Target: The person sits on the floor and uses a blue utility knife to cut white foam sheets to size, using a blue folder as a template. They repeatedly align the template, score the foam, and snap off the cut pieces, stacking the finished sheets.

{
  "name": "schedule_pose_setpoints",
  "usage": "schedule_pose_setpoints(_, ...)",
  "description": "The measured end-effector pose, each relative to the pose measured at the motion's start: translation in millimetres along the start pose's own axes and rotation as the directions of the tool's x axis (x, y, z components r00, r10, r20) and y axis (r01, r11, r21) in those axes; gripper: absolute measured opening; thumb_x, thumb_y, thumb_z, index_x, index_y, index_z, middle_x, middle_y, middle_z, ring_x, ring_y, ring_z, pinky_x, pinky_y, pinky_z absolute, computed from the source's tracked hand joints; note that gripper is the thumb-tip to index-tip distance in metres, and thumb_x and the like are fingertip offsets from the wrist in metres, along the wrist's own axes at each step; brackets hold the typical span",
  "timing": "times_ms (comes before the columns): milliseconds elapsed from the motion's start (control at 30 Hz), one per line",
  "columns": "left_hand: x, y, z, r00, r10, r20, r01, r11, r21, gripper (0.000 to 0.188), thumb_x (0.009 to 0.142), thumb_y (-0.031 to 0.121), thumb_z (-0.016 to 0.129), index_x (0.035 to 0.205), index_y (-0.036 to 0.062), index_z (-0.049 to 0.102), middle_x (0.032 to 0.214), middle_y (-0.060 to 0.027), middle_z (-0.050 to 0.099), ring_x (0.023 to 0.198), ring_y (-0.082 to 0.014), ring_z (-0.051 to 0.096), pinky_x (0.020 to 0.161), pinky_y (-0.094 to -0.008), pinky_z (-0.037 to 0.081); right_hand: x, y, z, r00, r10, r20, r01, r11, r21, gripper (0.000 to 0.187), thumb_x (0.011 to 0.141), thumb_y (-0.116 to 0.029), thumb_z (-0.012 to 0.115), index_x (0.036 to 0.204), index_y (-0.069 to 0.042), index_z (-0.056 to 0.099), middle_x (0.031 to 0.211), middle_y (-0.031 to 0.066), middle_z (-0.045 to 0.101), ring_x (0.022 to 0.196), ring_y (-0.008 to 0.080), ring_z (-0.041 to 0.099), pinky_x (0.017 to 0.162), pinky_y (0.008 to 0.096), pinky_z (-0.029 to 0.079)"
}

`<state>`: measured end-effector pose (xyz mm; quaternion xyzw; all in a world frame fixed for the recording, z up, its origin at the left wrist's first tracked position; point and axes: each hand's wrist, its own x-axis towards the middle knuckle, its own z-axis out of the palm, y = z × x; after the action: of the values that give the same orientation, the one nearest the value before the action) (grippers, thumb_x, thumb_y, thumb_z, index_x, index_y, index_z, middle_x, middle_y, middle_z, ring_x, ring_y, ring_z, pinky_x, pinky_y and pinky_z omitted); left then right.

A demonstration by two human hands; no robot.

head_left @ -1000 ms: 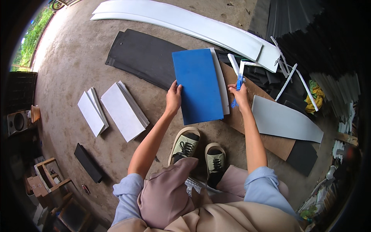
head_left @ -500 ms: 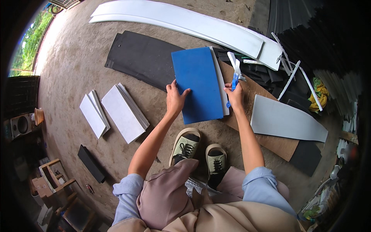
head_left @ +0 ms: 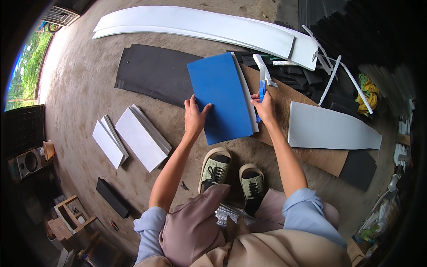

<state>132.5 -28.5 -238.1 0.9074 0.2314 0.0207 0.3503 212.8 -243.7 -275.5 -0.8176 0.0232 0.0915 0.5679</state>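
A stack of blue foam-like sheets (head_left: 222, 98) lies before me, with a white sheet (head_left: 247, 95) showing along its right side. My left hand (head_left: 195, 116) grips the stack's left edge, thumb on top and fingers at the side. In my right hand (head_left: 265, 108) is a blue-handled utility knife (head_left: 262, 90), held upright beside the stack's right edge, my fingertips close to the white sheet. A thin white offcut strip (head_left: 261, 66) lies just beyond the knife. Beneath the stack's right part is a brown board (head_left: 318, 159).
Two white sheet stacks (head_left: 141, 140) (head_left: 108, 141) lie to the left. A large dark grey sheet (head_left: 153, 73) and long white sheets (head_left: 191, 24) lie farther off. At right are a pale grey sheet (head_left: 329, 127), black offcuts (head_left: 307, 78) and a yellow cloth (head_left: 368, 93).
The view has shifted and turned slightly. Both hands keep their places at the stack's edges, with the knife still in my right hand.
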Motion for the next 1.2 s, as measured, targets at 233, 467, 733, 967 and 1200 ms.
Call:
schedule_pose_setpoints(233,2.3,1.2,1.3,1.0,0.017,-0.009,-0.017,0.997,0.074,0.063,0.073,0.038,0.06,0.117,-0.0001,0.036,0.1,-0.0158,0.042,0.085,-0.0318,0.052,0.071,-0.0396,0.043,2.6,0.8,-1.9,0.999,0.036,0.031,-0.039,0.997,0.073,0.026,0.066,0.005,0.061,0.083,-0.002,0.042,0.08,0.0107,0.059,0.07,0.0148,0.058,0.064,0.0259,0.047)
schedule_pose_setpoints(467,-0.7,6.4,0.8,1.0,0.007,-0.001,-0.007,0.997,0.076,0.063,0.073,0.038,0.06,0.117,0.0004,0.036,0.102,-0.016,0.043,0.087,-0.0322,0.052,0.071,-0.0397,0.043,2.2,2.0,-4.2,0.996,0.059,0.069,-0.065,0.994,0.087,0.026,0.067,0.007,0.06,0.083,-0.003,0.041,0.081,0.0099,0.057,0.073,0.0142,0.057,0.067,0.0261,0.046)
schedule_pose_setpoints(733,-2.9,6.0,0.5,0.999,0.007,-0.041,-0.004,0.998,0.063,0.064,0.071,0.041,0.061,0.116,0.002,0.037,0.101,-0.0157,0.048,0.085,-0.0298,0.054,0.069,-0.0385,0.043,-1.0,-6.4,-4.4,0.996,0.065,0.067,-0.07,0.995,0.074,0.026,0.067,0.005,0.061,0.084,-0.002,0.042,0.08,0.0096,0.057,0.073,0.0136,0.056,0.067,0.0256,0.046)
schedule_pose_setpoints(967,1.5,13.3,-7.1,0.994,-0.08,0.072,0.076,0.996,0.053,0.063,0.071,0.043,0.06,0.113,0.0022,0.037,0.085,-0.0173,0.056,0.074,-0.0307,0.056,0.064,-0.0383,0.044,-1.4,-6.2,-5.7,0.999,0.032,0.044,-0.034,0.999,0.04,0.025,0.067,0.002,0.062,0.083,-0.003,0.043,0.078,0.007,0.057,0.07,0.0122,0.056,0.065,0.0248,0.046)
schedule_pose_setpoints(1200,-0.8,7.2,-2.3,0.999,-0.032,0.016,0.031,0.997,0.076,0.06,0.072,0.046,0.059,0.105,0.0009,0.038,0.077,-0.021,0.057,0.075,-0.0353,0.057,0.064,-0.0416,0.044,-1.7,-9.0,-3.6,0.996,0.064,0.058,-0.068,0.996,0.057,0.025,0.068,0.002,0.062,0.083,-0.003,0.043,0.078,0.0072,0.056,0.071,0.0129,0.056,0.065,0.0248,0.045)
